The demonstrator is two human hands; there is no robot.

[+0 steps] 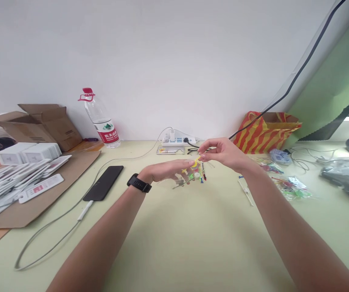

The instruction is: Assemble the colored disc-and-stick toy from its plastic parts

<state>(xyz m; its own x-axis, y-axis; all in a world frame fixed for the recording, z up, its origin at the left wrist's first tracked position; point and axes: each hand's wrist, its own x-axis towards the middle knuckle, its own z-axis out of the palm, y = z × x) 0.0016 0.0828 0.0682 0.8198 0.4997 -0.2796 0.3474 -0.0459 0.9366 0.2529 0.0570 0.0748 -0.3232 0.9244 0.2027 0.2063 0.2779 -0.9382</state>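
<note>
My left hand (173, 169), with a black band on its wrist, is held above the table with its thumb against a small curved yellow plastic piece (195, 164). Fingertip to thumb, my right hand (221, 152) pinches the upper end of that same piece. Small colourful plastic parts (199, 175), in green, blue, red and clear, show just below and beyond the left fingers. Whether they hang from the yellow piece or lie on the table, I cannot tell. A thin white stick-like part (246, 193) lies beside my right forearm.
Bags of small coloured parts (293, 188) lie at right, near a striped paper bag (266, 132). A power strip (177, 140) sits by the wall. At left are a cabled black phone (104, 182), a water bottle (103, 121), white tags (22, 182) and a cardboard box (45, 125).
</note>
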